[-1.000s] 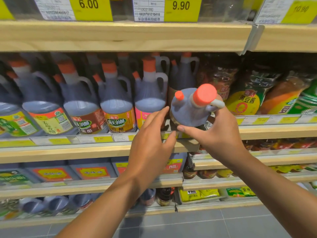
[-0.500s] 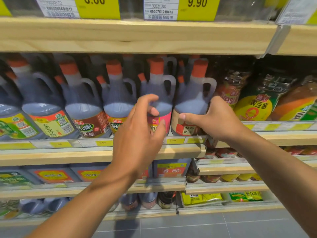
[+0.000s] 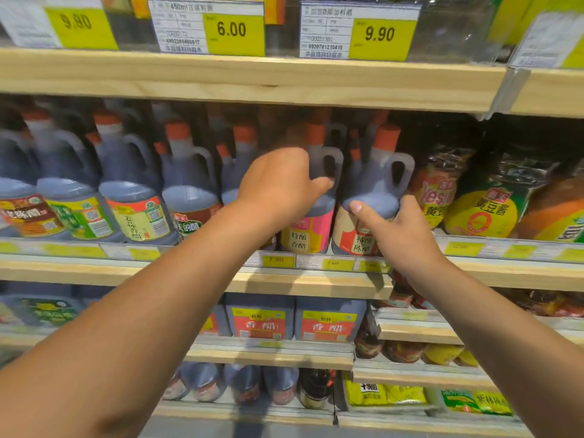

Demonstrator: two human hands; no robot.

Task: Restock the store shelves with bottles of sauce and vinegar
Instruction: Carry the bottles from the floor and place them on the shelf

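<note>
A row of dark vinegar jugs with orange caps stands on the middle wooden shelf [image 3: 284,281]. My right hand [image 3: 395,229] grips the body of the rightmost jug [image 3: 376,184], the one with a red and cream label, which stands upright at the shelf's front. My left hand [image 3: 278,184] is wrapped around the neighbouring jug with the pink label [image 3: 311,235], fingers curled near its handle. Other jugs [image 3: 136,197] line the shelf to the left.
Pouches of yellow bean sauce [image 3: 483,210] fill the shelf to the right of the jugs. Yellow price tags [image 3: 232,30] hang on the shelf above. Square vinegar containers [image 3: 328,320] sit on the shelf below, with small bottles and packets lower down.
The jug in my right hand went from tilted in front of the shelf to upright in the row. My left hand rose and closed on the pink-labelled jug.
</note>
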